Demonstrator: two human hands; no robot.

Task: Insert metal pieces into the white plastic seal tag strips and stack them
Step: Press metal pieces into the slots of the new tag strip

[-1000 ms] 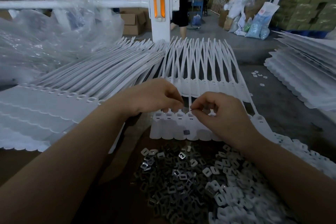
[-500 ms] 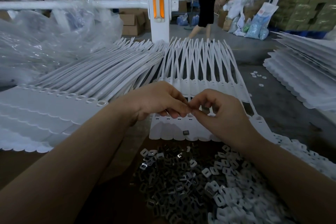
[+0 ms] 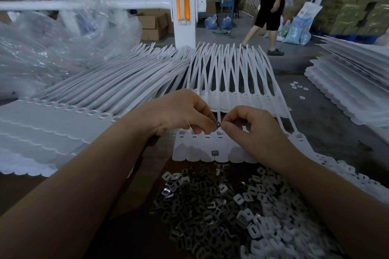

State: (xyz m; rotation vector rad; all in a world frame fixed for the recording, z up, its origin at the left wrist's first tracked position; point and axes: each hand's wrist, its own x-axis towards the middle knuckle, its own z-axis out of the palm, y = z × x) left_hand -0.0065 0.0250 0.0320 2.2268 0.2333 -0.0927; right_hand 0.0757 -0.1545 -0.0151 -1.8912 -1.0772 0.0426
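Note:
A white seal tag strip [image 3: 200, 149] lies in front of me, its row of slotted heads just under my fingers. My left hand [image 3: 179, 113] and my right hand [image 3: 252, 128] meet above those heads, and both pinch one small metal piece [image 3: 217, 124] between their fingertips. One loose metal piece [image 3: 215, 153] rests on the strip's scalloped lower edge. A heap of metal pieces [image 3: 210, 206] covers the brown surface below the strip, mixed with white plastic pieces [image 3: 271, 231] on the right.
A tall stack of white strips [image 3: 52, 128] lies at the left and another stack of strips [image 3: 347, 82] at the right. Clear plastic bags [image 3: 52, 44] pile up at the far left. A white post [image 3: 184, 6] stands behind. A person [image 3: 271, 6] walks in the background.
Both hands have drawn together over the strip heads, with the metal piece now pinched between both. The person in the background has walked to the right.

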